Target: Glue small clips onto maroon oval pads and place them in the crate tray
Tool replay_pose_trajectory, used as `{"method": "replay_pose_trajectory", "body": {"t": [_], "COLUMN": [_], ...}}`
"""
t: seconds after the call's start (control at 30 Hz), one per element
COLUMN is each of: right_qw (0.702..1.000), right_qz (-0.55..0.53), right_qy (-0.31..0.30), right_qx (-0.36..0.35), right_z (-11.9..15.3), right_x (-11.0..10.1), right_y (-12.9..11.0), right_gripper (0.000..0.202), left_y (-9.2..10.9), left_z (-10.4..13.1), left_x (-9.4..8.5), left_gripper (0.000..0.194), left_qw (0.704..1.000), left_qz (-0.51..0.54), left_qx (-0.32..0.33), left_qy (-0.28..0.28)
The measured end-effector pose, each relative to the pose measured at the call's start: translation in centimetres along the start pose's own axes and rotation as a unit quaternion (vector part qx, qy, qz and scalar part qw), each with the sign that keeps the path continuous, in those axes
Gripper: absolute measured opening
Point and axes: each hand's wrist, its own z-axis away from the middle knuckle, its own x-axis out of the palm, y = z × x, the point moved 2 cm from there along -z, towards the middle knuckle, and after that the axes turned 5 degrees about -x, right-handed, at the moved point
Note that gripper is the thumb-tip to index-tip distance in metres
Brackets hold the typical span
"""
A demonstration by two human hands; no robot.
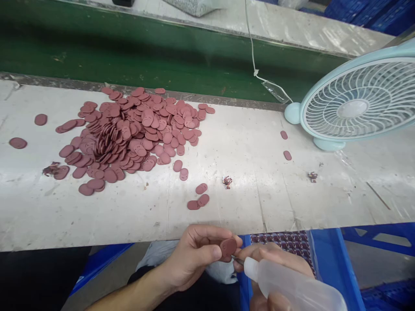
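Just below the table's front edge, my left hand (194, 258) pinches a reddish-brown oval disc (228, 246) between thumb and fingers, with part of another disc under it. My right hand (279, 259) is wrapped round a translucent white squeeze bottle (295, 283), which lies tilted with its thin dark nozzle tip at the lower right edge of the discs. A large heap of similar oval discs (139, 129) is spread over the left and middle of the white table (240, 207). Several loose discs (203, 200) lie nearer my hands.
A light blue fan (353, 108) stands at the right, its white cable (251, 43) running up behind. Below the table, a blue crate (337, 263) holds rows of dark pieces. Small scraps (227, 182) dot the tabletop; a green channel (129, 60) runs behind it.
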Motion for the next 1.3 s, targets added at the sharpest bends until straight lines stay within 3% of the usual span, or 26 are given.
{"method": "replay_pose_trajectory", "body": {"t": [0.13,0.23,0.3,0.37,0.43,0.5,0.6,0.63,0.67,0.7,0.73,0.77,0.8,0.83,0.9,1.03,1.17,1.23,1.3], "right_qw": [0.999,0.975,0.916,0.808,0.708,0.676,0.674,0.695,0.74,0.817,0.901,0.962,0.986,0.984,0.96,0.903,0.838,0.796,0.775], "right_qz": [-0.033,-0.178,-0.326,-0.503,-0.622,-0.66,-0.664,-0.652,-0.616,-0.531,-0.398,-0.235,-0.074,0.058,0.201,0.333,0.41,0.441,0.457], "right_qy": [-0.017,-0.037,-0.023,-0.017,-0.031,-0.045,-0.057,-0.05,-0.048,-0.06,-0.082,-0.112,-0.143,-0.168,-0.194,-0.263,-0.336,-0.381,-0.404], "right_qx": [0.01,0.131,0.232,0.307,0.334,0.323,0.32,0.3,0.266,0.216,0.152,0.087,0.038,0.004,-0.031,-0.072,-0.131,-0.162,-0.166], "right_z": [-0.3,-2.3,-4.2,-6.2,-7.9,-8.9,-9.1,-8.8,-8.6,-8.3,-7.9,-7.7,-7.5,-7.4,-7.7,-9.1,-10.2,-10.3,-10.4], "right_x": [-0.4,-1.4,-2.1,-2.6,-2.9,-3.1,-2.9,-2.8,-2.7,-2.5,-2.3,-2.0,-1.5,-0.9,0.2,1.9,2.4,2.3,2.2], "right_y": [0.0,1.2,2.9,5.0,6.7,7.6,7.2,6.7,6.3,5.8,5.4,5.1,4.9,4.9,5.1,5.8,5.8,5.7,5.7], "right_gripper": [0.027,0.029,0.033,0.033,0.033,0.028,0.024,0.026,0.029,0.031,0.033,0.032,0.029,0.025,0.022,0.039,0.056,0.058,0.056], "left_y": [0.1,0.4,0.6,0.8,1.0,1.2,1.6,1.8,1.9,2.0,2.2,2.3,2.4,2.5,2.7,2.9,3.0,2.9,2.9], "left_z": [0.3,0.4,0.5,0.6,0.7,0.8,1.0,1.1,1.2,1.2,1.3,1.4,1.4,1.4,1.5,1.8,2.2,2.3,2.3], "left_x": [-0.2,-0.1,-0.1,-0.1,-0.3,-0.6,-1.1,-1.3,-1.5,-1.7,-1.8,-1.9,-2.0,-2.1,-2.2,-2.3,-2.7,-2.9,-3.1], "left_gripper": [0.025,0.025,0.025,0.024,0.024,0.024,0.023,0.023,0.023,0.024,0.024,0.024,0.024,0.023,0.023,0.022,0.023,0.023,0.023], "left_qw": [1.0,1.0,1.0,1.0,1.0,0.999,0.998,0.997,0.997,0.996,0.996,0.996,0.995,0.995,0.994,0.993,0.993,0.992,0.991], "left_qz": [-0.004,-0.004,-0.006,-0.009,-0.009,-0.006,-0.003,-0.002,0.0,0.001,0.003,0.003,0.004,0.004,0.002,0.003,0.003,0.004,0.006], "left_qx": [0.0,0.006,0.011,0.016,0.024,0.032,0.044,0.048,0.051,0.054,0.056,0.058,0.06,0.062,0.065,0.067,0.064,0.061,0.057], "left_qy": [0.007,-0.003,-0.004,0.004,0.016,0.027,0.046,0.053,0.06,0.065,0.07,0.074,0.077,0.08,0.085,0.093,0.101,0.108,0.119]}}
